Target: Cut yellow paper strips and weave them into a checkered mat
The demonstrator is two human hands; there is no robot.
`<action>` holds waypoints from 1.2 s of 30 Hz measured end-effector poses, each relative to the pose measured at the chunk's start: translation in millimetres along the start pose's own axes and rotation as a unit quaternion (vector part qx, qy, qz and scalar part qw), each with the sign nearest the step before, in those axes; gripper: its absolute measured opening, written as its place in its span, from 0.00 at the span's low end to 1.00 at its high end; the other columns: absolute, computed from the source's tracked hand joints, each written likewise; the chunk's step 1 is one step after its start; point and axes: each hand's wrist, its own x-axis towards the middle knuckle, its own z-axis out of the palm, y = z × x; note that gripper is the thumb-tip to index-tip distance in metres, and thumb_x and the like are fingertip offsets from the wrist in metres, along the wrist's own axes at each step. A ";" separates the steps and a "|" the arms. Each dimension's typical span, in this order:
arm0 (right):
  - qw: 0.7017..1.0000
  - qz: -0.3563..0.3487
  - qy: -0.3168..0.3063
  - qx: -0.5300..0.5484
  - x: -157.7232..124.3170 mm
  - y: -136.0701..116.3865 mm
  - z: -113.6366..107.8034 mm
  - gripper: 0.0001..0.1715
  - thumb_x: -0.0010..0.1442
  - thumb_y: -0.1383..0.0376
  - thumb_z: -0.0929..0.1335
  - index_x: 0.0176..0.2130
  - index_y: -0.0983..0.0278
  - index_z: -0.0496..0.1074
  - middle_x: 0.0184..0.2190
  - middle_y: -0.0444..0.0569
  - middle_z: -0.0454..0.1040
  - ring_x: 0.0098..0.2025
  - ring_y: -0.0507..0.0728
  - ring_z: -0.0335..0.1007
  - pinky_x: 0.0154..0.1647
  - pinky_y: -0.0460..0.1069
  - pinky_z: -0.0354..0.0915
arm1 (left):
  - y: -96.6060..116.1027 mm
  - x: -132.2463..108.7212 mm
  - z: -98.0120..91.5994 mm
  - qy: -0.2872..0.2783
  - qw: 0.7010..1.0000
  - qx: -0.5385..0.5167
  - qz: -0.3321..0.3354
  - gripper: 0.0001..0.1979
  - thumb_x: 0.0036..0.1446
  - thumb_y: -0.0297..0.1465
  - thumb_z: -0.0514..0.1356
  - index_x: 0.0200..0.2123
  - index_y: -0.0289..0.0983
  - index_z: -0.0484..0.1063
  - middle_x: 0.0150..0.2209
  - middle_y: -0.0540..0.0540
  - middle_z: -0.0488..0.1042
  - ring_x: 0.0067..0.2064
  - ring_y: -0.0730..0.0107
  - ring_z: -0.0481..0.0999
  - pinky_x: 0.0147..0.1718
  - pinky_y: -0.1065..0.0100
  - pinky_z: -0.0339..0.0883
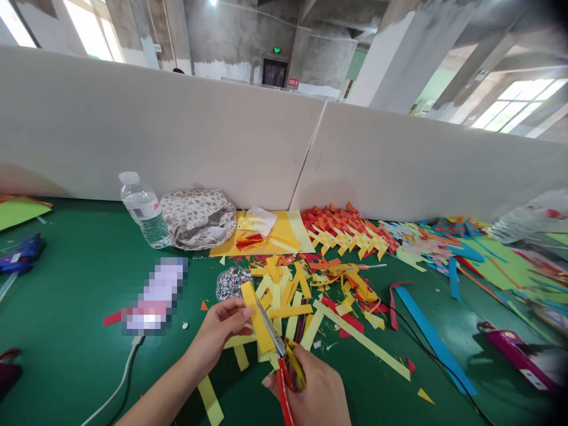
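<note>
My left hand [228, 325] pinches the edge of a yellow paper strip [261, 328], which stands tilted above the table. In my right hand [317, 381] is a pair of scissors [276, 338] with red and yellow handles. Their blades lie along the strip, pointing up and left; whether they are cutting into it I cannot tell. Loose yellow paper strips [290, 310] lie heaped behind and under both hands. Just beyond my left hand is a clear container of small round googly eyes [234, 283].
A water bottle [145, 213], a patterned cloth bag [199, 219] and woven paper fish [346, 231] stand along the white partition [177, 130]. A phone [155, 293] with a cable lies left. To the right are a yellow glue gun [352, 278], a blue strip [435, 337] and a purple device [519, 355].
</note>
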 end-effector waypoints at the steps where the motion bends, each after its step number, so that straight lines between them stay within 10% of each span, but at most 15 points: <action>1: 1.000 0.001 -0.003 -0.001 -0.7 0.0 -0.2 0.22 0.48 0.46 0.64 0.27 0.62 0.66 0.23 0.48 0.72 0.24 0.55 0.68 0.19 0.44 0.54 | 1.8 -0.2 0.4 0.005 1.000 0.004 0.006 0.08 0.40 0.31 0.67 0.26 0.36 0.73 0.24 0.52 0.71 0.26 0.75 0.71 0.27 0.72 0.70; 36: 1.000 0.002 0.017 -0.023 2.0 -8.5 3.9 0.20 0.46 0.50 0.67 0.32 0.63 0.67 0.26 0.48 0.74 0.27 0.57 0.70 0.22 0.44 0.55 | -5.2 -9.7 12.3 0.016 0.998 0.034 0.057 0.09 0.44 0.34 0.64 0.24 0.36 0.68 0.23 0.53 0.70 0.25 0.78 0.68 0.24 0.78 0.65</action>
